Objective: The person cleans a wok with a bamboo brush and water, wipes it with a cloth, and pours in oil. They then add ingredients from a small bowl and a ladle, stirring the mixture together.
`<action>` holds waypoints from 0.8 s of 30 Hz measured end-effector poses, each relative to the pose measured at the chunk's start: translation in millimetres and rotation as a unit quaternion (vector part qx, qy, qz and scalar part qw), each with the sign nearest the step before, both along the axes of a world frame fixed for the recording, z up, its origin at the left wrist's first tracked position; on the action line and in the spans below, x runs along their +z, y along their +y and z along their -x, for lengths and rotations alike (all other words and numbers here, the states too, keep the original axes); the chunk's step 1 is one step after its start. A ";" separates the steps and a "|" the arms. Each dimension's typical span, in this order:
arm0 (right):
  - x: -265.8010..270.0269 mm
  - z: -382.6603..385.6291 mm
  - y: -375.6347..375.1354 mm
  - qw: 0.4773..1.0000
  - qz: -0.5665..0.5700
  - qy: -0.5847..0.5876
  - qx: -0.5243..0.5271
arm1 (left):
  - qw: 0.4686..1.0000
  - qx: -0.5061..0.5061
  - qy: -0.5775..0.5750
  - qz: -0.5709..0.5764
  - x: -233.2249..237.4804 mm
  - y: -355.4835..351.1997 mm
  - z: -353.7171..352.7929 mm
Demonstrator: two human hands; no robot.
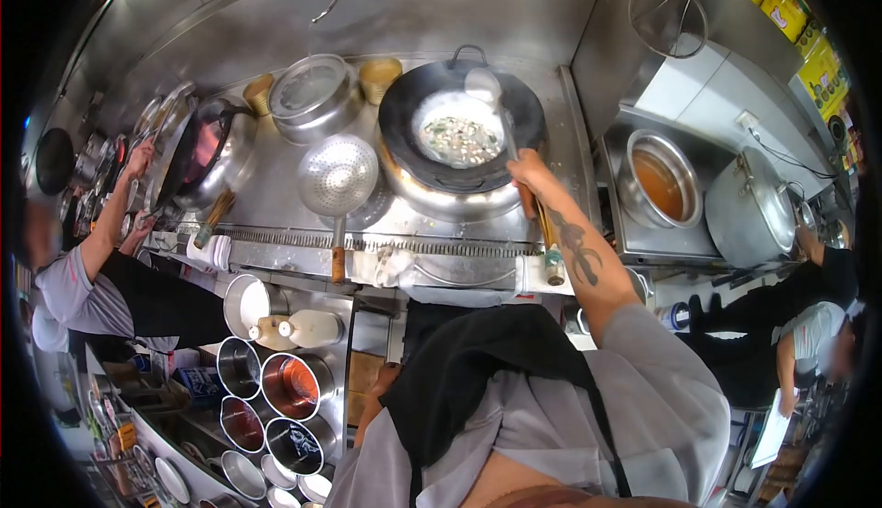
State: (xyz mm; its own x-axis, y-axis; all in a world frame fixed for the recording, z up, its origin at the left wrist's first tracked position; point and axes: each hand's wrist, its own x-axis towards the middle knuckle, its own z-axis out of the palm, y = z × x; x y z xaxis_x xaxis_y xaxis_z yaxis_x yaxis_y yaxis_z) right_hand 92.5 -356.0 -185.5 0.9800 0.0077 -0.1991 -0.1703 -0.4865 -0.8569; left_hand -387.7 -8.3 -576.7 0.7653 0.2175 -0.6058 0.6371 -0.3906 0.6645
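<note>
My right hand (527, 169) is closed around the handle of a wok ladle (482, 84). The ladle's bowl is over the far part of a black wok (404, 122), which sits on the stove. Pale and green chopped food (459, 141) lies in the bottom of the wok, with whitish haze over it. Down at my left side, by the sauce counter, is my left hand (388, 377); it is small in view and its fingers do not show clearly. A perforated strainer (338, 175) with a wooden handle rests on the stove left of the wok.
A lidded steel pot (316, 99) stands behind the strainer. To the right are a pot of brown liquid (658, 182) and a large lidded pot (749, 207). Sauce containers (296, 387) fill the left counter. One co-worker (101, 287) works at left, others at right.
</note>
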 end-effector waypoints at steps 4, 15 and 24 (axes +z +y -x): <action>15.8 23.1 26.3 0.961 -0.207 0.178 0.046 | 1.000 0.018 0.007 0.006 2.8 -2.4 0.5; 21.1 75.0 -44.7 0.992 -0.005 0.086 0.090 | 1.000 -0.001 -0.022 -0.016 10.6 -3.3 7.9; 42.8 104.3 -47.8 0.930 -0.291 0.221 0.039 | 0.997 0.062 0.031 0.026 22.3 -6.0 -16.4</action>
